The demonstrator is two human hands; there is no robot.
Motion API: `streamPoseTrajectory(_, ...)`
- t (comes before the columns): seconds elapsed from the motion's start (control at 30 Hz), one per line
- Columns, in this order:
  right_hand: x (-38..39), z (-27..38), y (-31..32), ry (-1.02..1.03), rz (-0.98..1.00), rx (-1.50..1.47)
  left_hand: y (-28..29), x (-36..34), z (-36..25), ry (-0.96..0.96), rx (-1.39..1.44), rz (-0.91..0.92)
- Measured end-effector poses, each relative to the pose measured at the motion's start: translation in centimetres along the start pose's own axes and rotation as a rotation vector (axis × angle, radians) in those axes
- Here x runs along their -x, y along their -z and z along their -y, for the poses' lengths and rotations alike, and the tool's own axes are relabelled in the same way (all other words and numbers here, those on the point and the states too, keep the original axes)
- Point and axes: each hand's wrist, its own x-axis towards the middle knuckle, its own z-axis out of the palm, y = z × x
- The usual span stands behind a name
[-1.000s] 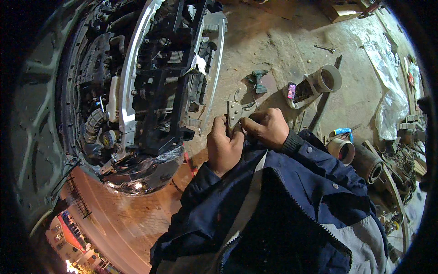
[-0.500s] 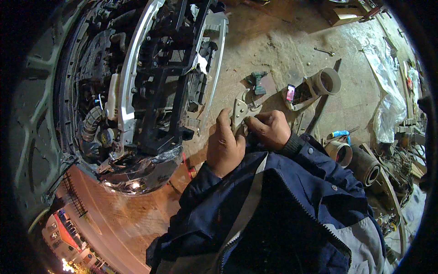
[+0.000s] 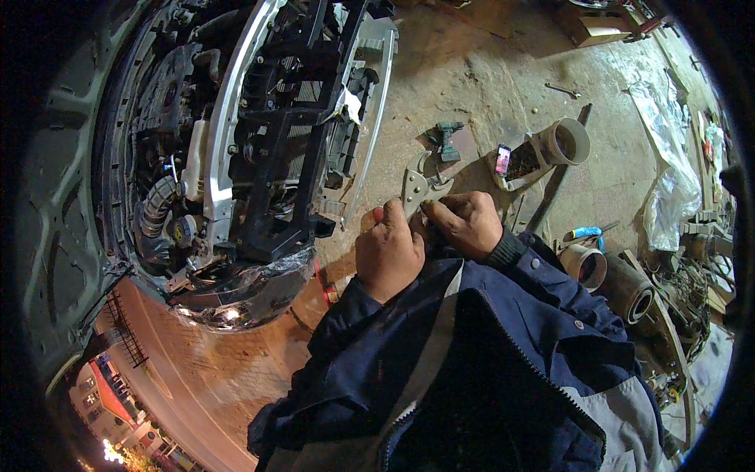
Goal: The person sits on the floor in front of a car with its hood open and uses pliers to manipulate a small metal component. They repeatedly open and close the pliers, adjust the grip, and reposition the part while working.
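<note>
Riveted metal pliers [image 3: 414,186] with curved, spread jaws are held in front of my chest. My left hand [image 3: 389,256] is closed round their lower part, its thumb pointing up along the side. A small red tip [image 3: 378,214] shows beside that thumb; what it belongs to is hidden. Close on the right, my right hand [image 3: 469,226] is closed, with thumb and forefinger pinched against the pliers' lower end. My hands cover the handles.
An opened car front [image 3: 275,157] with a silver crossbar fills the left. On the floor ahead lie a green cordless drill [image 3: 446,140], a phone [image 3: 502,160] near a pale bucket [image 3: 568,141], and a wrench [image 3: 563,90]. Plastic sheeting [image 3: 672,197] and pipe pieces [image 3: 629,295] lie right.
My left hand has shifted its grip slightly, and the red tip now shows by its thumb. The pliers and my right hand have barely moved.
</note>
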Motion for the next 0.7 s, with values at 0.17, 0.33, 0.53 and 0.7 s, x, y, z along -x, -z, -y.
streamPoseTrajectory(0.17, 0.3, 0.1, 0.5, 0.008, 0.004, 0.012, 0.1, -0.3, -0.3, 0.020, 0.025, 0.011)
streamPoseTrajectory(0.33, 0.3, -0.5, 0.3, 0.020, -0.017, -0.008, 0.0, -0.7, -0.3, 0.008, 0.045, 0.031)
streamPoseTrajectory(0.53, 0.0, -1.4, 0.7, 0.013, -0.015, 0.074, -0.3, -1.0, -0.8, 0.075, 0.107, 0.082)
streamPoseTrajectory(0.7, 0.0, -1.3, 0.9, -0.052, 0.015, -0.001, -0.4, -1.2, -0.8, 0.077, 0.130, 0.078)
